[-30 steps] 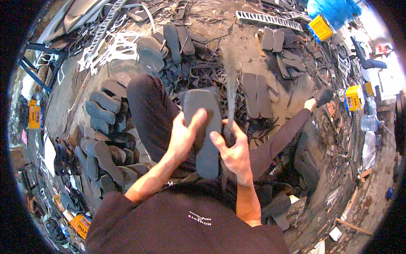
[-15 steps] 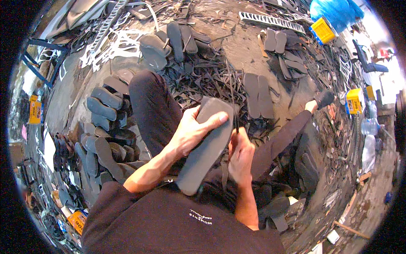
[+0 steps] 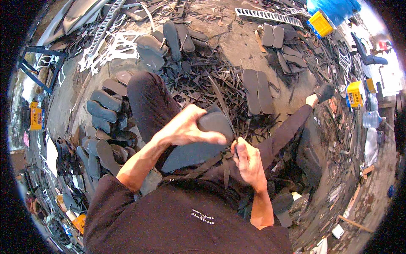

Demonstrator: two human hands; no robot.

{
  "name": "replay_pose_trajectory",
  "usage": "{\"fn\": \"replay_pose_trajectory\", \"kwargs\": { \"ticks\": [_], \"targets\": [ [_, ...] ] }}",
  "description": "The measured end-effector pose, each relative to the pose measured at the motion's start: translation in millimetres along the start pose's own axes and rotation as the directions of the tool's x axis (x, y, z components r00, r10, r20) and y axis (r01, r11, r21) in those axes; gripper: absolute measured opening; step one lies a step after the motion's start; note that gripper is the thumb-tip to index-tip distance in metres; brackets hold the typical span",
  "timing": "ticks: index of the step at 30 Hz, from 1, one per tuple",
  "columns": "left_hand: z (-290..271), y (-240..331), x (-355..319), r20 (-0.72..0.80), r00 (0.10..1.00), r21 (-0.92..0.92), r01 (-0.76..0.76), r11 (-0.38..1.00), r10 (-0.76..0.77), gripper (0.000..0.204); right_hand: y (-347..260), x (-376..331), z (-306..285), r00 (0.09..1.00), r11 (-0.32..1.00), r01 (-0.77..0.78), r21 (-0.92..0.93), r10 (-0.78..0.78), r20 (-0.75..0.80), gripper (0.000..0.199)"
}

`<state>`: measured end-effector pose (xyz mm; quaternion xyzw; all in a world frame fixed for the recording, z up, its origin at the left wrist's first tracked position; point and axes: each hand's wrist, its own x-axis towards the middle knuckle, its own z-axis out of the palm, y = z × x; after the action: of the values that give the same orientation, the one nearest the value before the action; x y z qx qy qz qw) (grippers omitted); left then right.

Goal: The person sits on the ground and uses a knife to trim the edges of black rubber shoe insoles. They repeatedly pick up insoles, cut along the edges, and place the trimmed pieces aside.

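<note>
Over my lap, my left hand (image 3: 186, 127) grips a dark grey shoe sole (image 3: 188, 156), thumb across its top face and fingers underneath. The sole lies slantwise, its rounded end toward my right hand (image 3: 249, 163). That hand is closed in a fist beside the sole's edge, thumb up. From it a long thin dark piece (image 3: 221, 99) rises along the sole's rim; whether it is a blade or a trimmed strip I cannot tell. A narrow dark offcut (image 3: 226, 172) hangs below, near the right fingers.
A heap of dark offcuts (image 3: 196, 84) lies ahead of my bent left knee. A pair of soles (image 3: 258, 92) rests beside it. More soles are stacked at left (image 3: 103, 106) and far right (image 3: 272, 36). Yellow containers (image 3: 354, 94) and a blue bag (image 3: 332, 10) stand right.
The sole has swung from steep to a flatter slant, its near end moving left. My right hand has come slightly down and right, and the thin piece now leans left.
</note>
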<state>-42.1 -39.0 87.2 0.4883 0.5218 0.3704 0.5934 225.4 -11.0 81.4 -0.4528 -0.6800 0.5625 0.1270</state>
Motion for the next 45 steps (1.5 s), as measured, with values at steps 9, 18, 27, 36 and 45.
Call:
{"fn": "replay_pose_trajectory", "kwargs": {
  "ticks": [9,18,27,36,45],
  "targets": [
    [-20.0,-4.5,10.2,-0.818,0.567,-0.354,-0.365,0.861,-0.096,0.022,7.6,20.4,-20.5,0.986,0.842,-0.085,0.533,0.148,-0.077,0.062],
    [42.6,-29.6,6.0,-0.736,0.536,-0.643,-0.359,0.677,-0.414,0.054,-6.2,20.5,60.8,0.958,0.986,0.164,-0.026,-0.165,-0.234,0.050],
    [52.9,-20.7,-4.8,-0.683,0.609,-0.705,-0.401,0.585,-0.405,0.045,20.0,-20.5,70.0,0.974,0.986,0.083,-0.142,-0.110,-0.196,0.043],
    [45.9,-58.0,-46.4,-0.602,0.699,-0.751,-0.328,0.574,-0.387,0.030,-27.8,65.4,65.6,0.993,0.994,0.102,-0.023,-0.101,0.058,0.058],
    [34.5,-49.4,-68.9,-0.553,0.760,-0.759,-0.292,0.581,-0.341,0.040,-15.2,147.4,113.9,0.938,0.943,0.334,0.008,-0.331,-0.106,0.052]
  ]
}}
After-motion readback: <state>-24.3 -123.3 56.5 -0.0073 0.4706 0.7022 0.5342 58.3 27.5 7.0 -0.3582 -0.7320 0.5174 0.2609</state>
